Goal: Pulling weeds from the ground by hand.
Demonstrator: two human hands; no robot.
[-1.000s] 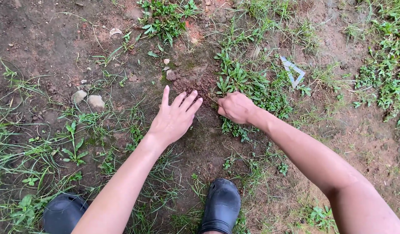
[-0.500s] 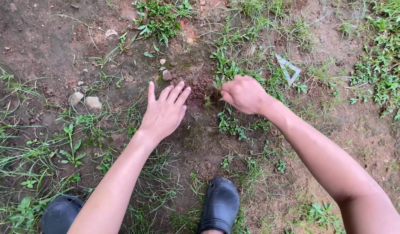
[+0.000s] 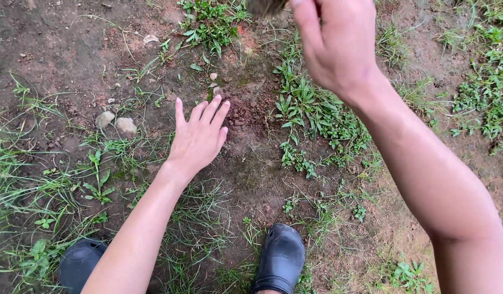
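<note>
Above the bare soil patch (image 3: 246, 117): right hand (image 3: 336, 41) raised, clutching a ragged clump (image 3: 264, 5).
Left hand (image 3: 200, 136) flat, fingers spread, beside crumbly soil.

— What's lying around me on the ground?

— Two pale stones (image 3: 115, 123) sit side by side on my left, on damp brown soil (image 3: 55, 49). A leafy green weed patch (image 3: 210, 24) grows at the top, and another clump of weeds (image 3: 317, 117) spreads to my right.

— And closer in?

— My two black shoes: one (image 3: 280, 258) at the bottom middle, the other (image 3: 77, 264) at the lower left, half under thin grass blades (image 3: 39, 185). More low greenery (image 3: 488, 103) lines the right edge.
</note>
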